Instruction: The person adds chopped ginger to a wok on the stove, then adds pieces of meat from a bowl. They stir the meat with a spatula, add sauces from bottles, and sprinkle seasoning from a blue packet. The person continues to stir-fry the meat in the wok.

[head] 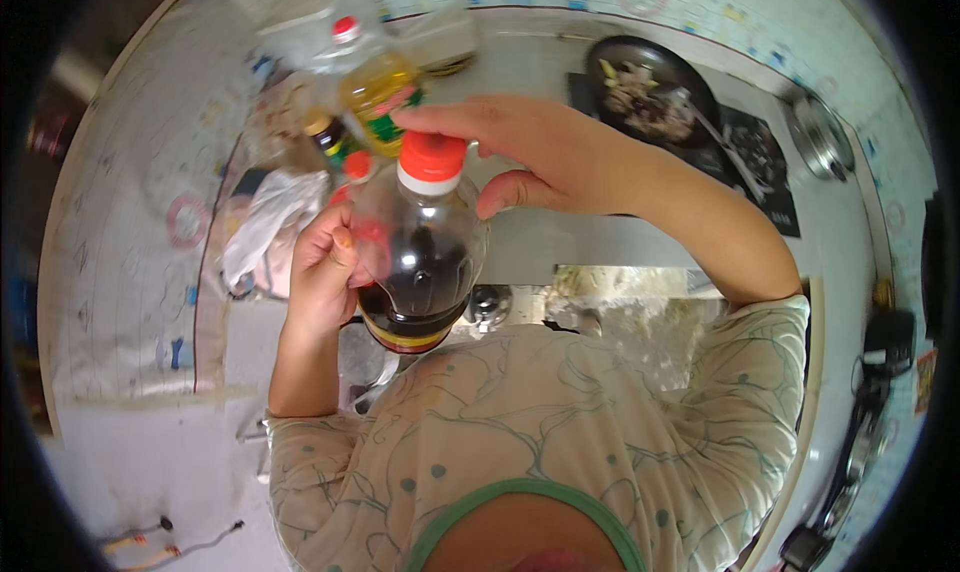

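Observation:
A large clear plastic bottle [427, 253] of dark liquid, perhaps soy sauce, is held up close before my chest. My left hand [327, 268] grips it at the left side. The liquid fills only its lower part. A red screw cap [433, 155] with a white ring sits on the bottle's neck. My right hand [532, 152] reaches over from the right, its fingers at the top of the cap and its thumb apart beside the bottle's shoulder. Whether the fingertips touch the cap I cannot tell.
A bottle of yellow cooking oil [379, 95] stands behind, beside a small dark bottle [327, 133] and another red-capped bottle [358, 167]. A black wok [649, 91] with food and a spatula [720, 140] sits on the stove [784, 215]. A metal pot [821, 136] is at the right.

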The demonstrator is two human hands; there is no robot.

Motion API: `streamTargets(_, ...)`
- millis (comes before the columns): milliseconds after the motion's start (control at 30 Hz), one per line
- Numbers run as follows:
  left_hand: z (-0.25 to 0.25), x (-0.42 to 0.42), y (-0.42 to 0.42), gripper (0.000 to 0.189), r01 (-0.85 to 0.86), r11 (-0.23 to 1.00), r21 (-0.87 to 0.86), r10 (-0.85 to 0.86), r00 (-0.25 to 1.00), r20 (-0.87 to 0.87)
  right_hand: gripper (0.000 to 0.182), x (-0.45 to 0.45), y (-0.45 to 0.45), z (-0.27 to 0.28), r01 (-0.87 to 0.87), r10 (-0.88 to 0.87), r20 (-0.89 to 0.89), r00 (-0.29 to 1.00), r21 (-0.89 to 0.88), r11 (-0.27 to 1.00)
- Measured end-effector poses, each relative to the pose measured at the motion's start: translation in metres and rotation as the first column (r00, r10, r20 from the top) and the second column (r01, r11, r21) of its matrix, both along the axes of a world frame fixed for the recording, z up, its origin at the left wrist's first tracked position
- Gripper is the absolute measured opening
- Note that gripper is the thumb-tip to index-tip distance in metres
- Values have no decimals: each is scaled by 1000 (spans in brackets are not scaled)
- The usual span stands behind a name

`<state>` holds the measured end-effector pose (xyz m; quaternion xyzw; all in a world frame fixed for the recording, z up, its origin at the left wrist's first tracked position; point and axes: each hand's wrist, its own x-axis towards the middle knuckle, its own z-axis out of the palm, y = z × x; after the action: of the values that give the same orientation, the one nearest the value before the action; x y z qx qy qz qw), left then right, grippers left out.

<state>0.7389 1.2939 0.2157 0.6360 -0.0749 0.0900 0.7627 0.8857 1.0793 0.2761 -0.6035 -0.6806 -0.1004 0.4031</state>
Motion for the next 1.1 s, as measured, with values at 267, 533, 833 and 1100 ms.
streamTargets(267, -44, 66, -113, 48, 330, 899, 286, -273, 936, -224, 35, 50, -155, -55, -85, 107, 308, 945, -84, 993)
streamTargets(533, -31, 124, -233, 35, 94, 966, 240, 18, 904, -428, 23, 156, -284, -97, 267, -317, -146, 937, -285, 921)
streamTargets(833, 13, 222, -282, 31, 148, 797, 586, 168, 878, -449, 43, 190, -406, -163, 557, -601, -118, 790, -270, 785)
streamTargets(1100, 39, 236, -309, 34, 231, 838, 495, -40, 929, -367, 38, 221, -318, -90, 71, -47, -238, 970, 92, 993)
